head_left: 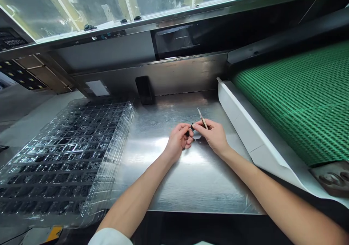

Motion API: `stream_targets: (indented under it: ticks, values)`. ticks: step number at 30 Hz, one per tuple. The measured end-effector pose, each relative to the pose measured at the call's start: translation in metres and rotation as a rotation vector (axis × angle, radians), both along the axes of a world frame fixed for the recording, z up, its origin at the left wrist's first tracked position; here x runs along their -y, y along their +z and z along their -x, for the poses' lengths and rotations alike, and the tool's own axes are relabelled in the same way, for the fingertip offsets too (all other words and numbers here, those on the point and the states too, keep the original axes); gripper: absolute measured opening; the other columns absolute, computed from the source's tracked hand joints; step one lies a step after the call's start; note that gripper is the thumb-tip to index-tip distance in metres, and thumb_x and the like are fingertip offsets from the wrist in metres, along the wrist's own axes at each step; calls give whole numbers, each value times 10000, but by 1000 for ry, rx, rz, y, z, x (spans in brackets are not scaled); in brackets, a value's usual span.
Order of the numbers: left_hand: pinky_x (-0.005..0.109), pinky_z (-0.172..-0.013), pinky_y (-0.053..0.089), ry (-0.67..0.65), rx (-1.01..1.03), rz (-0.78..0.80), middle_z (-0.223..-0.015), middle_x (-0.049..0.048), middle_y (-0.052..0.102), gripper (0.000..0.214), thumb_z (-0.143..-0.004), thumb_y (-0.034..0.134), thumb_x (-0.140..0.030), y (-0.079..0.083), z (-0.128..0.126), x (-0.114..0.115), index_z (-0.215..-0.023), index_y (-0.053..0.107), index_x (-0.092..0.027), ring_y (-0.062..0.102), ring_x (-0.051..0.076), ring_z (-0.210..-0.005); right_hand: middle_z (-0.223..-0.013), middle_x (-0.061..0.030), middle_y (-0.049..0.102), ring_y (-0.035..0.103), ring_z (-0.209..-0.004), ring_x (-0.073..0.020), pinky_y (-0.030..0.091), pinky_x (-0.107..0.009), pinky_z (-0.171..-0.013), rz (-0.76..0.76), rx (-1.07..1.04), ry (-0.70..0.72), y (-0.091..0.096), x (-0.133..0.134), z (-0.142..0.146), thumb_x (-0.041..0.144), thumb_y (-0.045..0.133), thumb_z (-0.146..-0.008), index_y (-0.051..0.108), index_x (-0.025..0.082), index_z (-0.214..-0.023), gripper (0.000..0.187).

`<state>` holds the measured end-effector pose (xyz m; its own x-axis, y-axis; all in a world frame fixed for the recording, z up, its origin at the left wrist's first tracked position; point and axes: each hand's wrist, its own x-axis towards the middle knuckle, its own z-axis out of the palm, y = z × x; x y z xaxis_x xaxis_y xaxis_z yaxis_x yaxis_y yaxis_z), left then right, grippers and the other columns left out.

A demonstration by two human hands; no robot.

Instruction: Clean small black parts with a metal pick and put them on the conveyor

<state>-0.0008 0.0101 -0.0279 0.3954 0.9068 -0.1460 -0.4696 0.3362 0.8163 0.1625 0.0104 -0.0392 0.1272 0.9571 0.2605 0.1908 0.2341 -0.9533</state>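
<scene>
My left hand [179, 141] is closed, with its thumb and fingertips pinching a small black part [187, 132] over the metal worktop [163, 172]. Most of that part is hidden by the fingers. My right hand [216, 135] meets it from the other side, thumb and index fingertip at the part's dark end. Held in the same right hand is a slim tool with a pointed metal blade [200, 112], its tip directed up and away from me. Its tan handle runs into the fingers; the exact kind of tool is too small to tell.
Stacked clear plastic trays [62, 157] with dark parts in their pockets stand at the left. A black phone-like slab [144, 89] leans against the back panel. To the right, a white guard [245, 128] borders a green mesh conveyor belt [305, 96]. A dark screen [176, 41] sits behind.
</scene>
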Motion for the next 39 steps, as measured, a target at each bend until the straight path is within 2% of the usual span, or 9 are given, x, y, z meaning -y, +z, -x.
stream_targets:
  ticks: [3,8,13,17,24,29,39]
  values:
    - [165,-408,236,5,6,-13,-769,-8,587,371,-830,790,-382,2,-2,2,-1061,587,-175,418,62,-496,-659,-34,587,480,-593,-170,351,-279,-519,18,2,-3,1,0,-2,741,792,-789,748,172,-795,571]
    - [182,-418,240,-7,-21,-35,-776,10,630,514,-819,814,-425,0,-2,1,-1213,612,-163,430,71,-498,-675,-40,611,482,-591,-166,364,-280,-523,23,21,17,1,0,-1,789,766,-795,726,175,-757,617]
    - [193,-438,271,-80,43,-40,-800,32,643,528,-803,838,-428,-1,-2,1,-1216,689,-135,451,71,-533,-661,-43,630,514,-622,-177,406,-294,-598,-13,20,56,2,3,2,759,713,-872,698,187,-712,595]
    - [192,-464,304,-76,100,-28,-801,33,636,500,-774,870,-375,1,-3,2,-1178,705,-132,471,75,-569,-670,-32,625,489,-610,-168,371,-292,-584,-64,92,14,0,4,3,742,675,-921,656,197,-672,600]
    - [199,-489,318,42,159,-59,-794,20,615,389,-806,833,-320,6,3,-3,-1120,662,-166,466,83,-585,-787,-49,631,551,-722,-199,395,-327,-665,-269,347,-16,1,6,-2,715,458,-1072,703,211,-820,615]
    - [206,-514,325,94,129,-69,-790,13,596,371,-848,796,-315,9,7,-6,-1156,640,-179,452,84,-592,-767,-46,611,539,-685,-187,363,-327,-640,-261,463,-1,-4,7,-3,692,399,-1104,694,214,-821,629]
    - [207,-506,309,129,113,-81,-760,-4,557,359,-879,753,-324,4,5,-4,-1192,641,-190,434,87,-576,-738,-28,597,520,-646,-168,328,-317,-632,-267,584,-42,-10,8,2,651,422,-1109,654,210,-784,595]
